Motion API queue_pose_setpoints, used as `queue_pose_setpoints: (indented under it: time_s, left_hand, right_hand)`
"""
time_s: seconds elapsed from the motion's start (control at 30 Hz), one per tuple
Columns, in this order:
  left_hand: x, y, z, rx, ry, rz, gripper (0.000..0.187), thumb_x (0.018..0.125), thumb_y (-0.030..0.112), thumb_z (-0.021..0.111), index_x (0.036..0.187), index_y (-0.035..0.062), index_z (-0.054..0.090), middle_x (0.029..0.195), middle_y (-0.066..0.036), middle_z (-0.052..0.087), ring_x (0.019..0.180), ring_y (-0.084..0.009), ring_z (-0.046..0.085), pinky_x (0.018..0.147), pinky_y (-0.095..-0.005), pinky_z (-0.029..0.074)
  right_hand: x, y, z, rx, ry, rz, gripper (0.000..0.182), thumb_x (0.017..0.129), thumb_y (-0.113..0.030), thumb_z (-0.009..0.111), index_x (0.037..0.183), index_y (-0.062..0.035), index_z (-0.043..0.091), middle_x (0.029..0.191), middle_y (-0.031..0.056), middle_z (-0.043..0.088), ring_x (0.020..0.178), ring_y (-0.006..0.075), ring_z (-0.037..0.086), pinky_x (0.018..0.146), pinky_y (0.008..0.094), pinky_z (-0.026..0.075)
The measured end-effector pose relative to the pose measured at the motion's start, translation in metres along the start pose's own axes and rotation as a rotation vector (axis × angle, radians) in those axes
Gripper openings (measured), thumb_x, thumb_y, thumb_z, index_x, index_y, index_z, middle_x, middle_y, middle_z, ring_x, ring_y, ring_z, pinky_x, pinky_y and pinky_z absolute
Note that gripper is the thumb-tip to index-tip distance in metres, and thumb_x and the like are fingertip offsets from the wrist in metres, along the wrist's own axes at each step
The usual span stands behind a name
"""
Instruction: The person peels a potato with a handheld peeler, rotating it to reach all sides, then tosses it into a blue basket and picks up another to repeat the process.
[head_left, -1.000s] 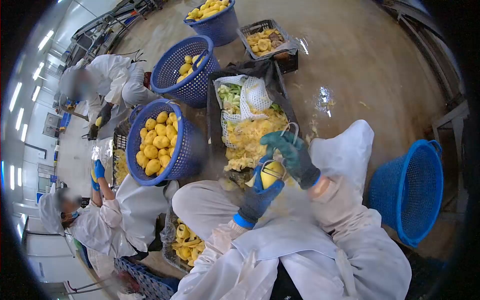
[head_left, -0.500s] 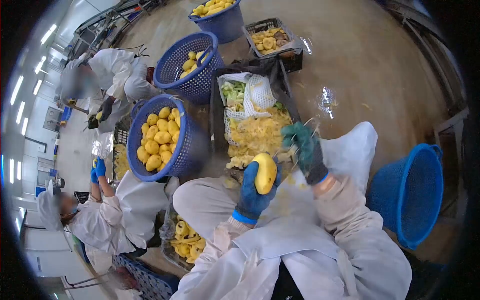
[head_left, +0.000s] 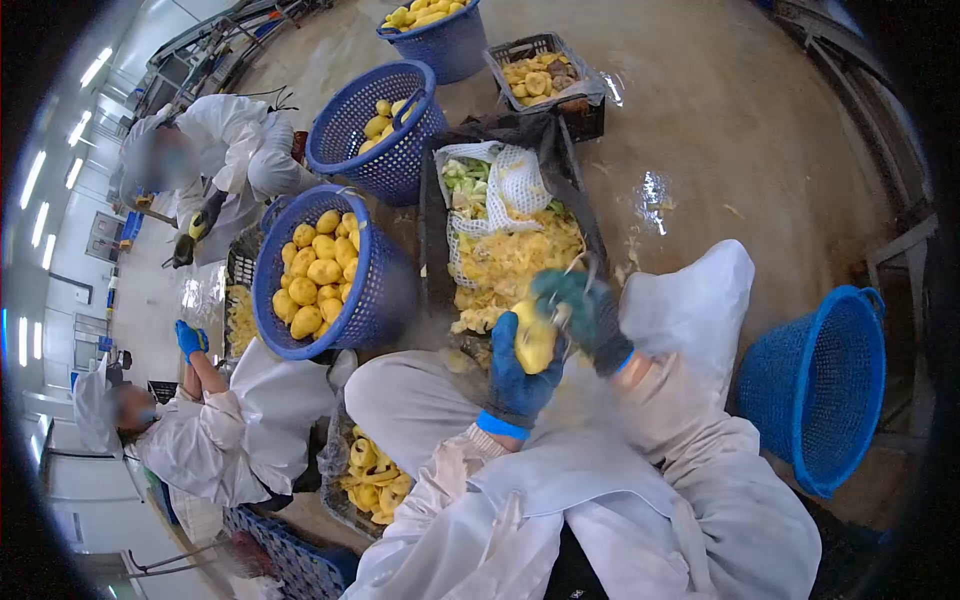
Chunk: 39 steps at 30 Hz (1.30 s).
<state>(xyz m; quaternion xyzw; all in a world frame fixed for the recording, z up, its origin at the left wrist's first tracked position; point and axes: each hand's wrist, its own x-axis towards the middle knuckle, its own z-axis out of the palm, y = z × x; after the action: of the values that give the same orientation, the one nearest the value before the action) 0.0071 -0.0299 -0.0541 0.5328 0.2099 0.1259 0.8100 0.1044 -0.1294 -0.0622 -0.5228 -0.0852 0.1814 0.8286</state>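
Observation:
A yellow mango (head_left: 535,342) sits in my left hand (head_left: 518,385), whose blue-gloved fingers are wrapped round its side. Over its upper right side is my right hand (head_left: 590,312) in a green glove, blurred by motion, closed on a thin metal peeler (head_left: 563,316). The peeler's head is right at the mango's surface. Just beyond my hands, a black crate (head_left: 432,240) holds a heap of yellow peel shavings (head_left: 510,262), white foam netting (head_left: 520,182) and green scraps.
A blue basket of yellow mangoes (head_left: 323,272) stands left of the crate, with more baskets behind it. On the right is another blue basket (head_left: 815,390). Two co-workers in white (head_left: 235,430) (head_left: 225,145) sit at the left. A crate of yellow pieces (head_left: 372,480) lies by my left leg.
My right hand has swung left and down, bringing the peeler onto the mango. My left hand has shifted slightly right, still holding the mango. The nearer co-worker's hands have moved a little.

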Motion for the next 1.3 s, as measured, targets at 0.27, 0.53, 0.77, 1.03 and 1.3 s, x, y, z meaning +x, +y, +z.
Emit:
queue_pose_setpoints:
  time_s: [0.27,0.53,0.77,1.03,1.3]
  left_hand:
    - [0.014,0.022,-0.002,-0.686,-0.094,-0.429,0.026,0.090,0.025,0.057,0.109,0.0086,0.056,0.107,-0.010,0.061,0.099,-0.0234,0.059,0.083,-0.0367,0.052]
    - [0.014,0.021,-0.008,-0.842,-0.117,-0.618,0.031,0.088,0.033,0.055,0.108,0.0095,0.056,0.108,-0.009,0.060,0.093,-0.0235,0.059,0.080,-0.0339,0.051]
    - [-0.005,0.037,0.021,0.081,-0.171,0.046,0.038,0.084,0.021,0.062,0.117,0.0069,0.050,0.110,-0.013,0.059,0.099,-0.0213,0.059,0.083,-0.0345,0.050]
    - [-0.008,0.048,0.010,0.096,-0.172,0.150,0.059,0.075,-0.001,0.071,0.124,-0.0012,0.039,0.114,-0.015,0.055,0.100,-0.0225,0.058,0.087,-0.0330,0.050]
    - [0.000,0.024,-0.008,-0.068,-0.413,-0.077,0.055,0.080,0.007,0.069,0.127,0.0049,0.041,0.111,-0.014,0.058,0.089,-0.0230,0.063,0.071,-0.0317,0.054]
  right_hand:
    - [-0.007,-0.012,-0.001,-0.423,0.011,-0.331,0.026,0.093,-0.019,0.050,0.107,0.0000,0.061,0.098,0.0099,0.065,0.077,0.0183,0.063,0.069,0.0315,0.052]
    - [-0.008,-0.013,0.007,-0.100,0.009,-0.157,0.028,0.094,-0.021,0.049,0.103,0.0013,0.062,0.096,0.0107,0.063,0.075,0.0173,0.062,0.069,0.0293,0.052]
    - [-0.007,-0.009,0.005,-0.287,-0.073,-0.286,0.028,0.090,-0.023,0.056,0.103,0.0010,0.062,0.096,0.0079,0.063,0.072,0.0158,0.061,0.066,0.0283,0.051]
    - [0.005,-0.043,0.011,0.078,-0.005,0.091,0.025,0.090,-0.026,0.059,0.090,-0.0008,0.063,0.082,0.0065,0.065,0.066,0.0135,0.059,0.061,0.0282,0.049]
    - [0.022,-0.027,-0.017,0.066,0.004,-0.073,0.023,0.091,-0.024,0.059,0.093,-0.0012,0.062,0.083,0.0072,0.065,0.065,0.0147,0.061,0.059,0.0272,0.050]
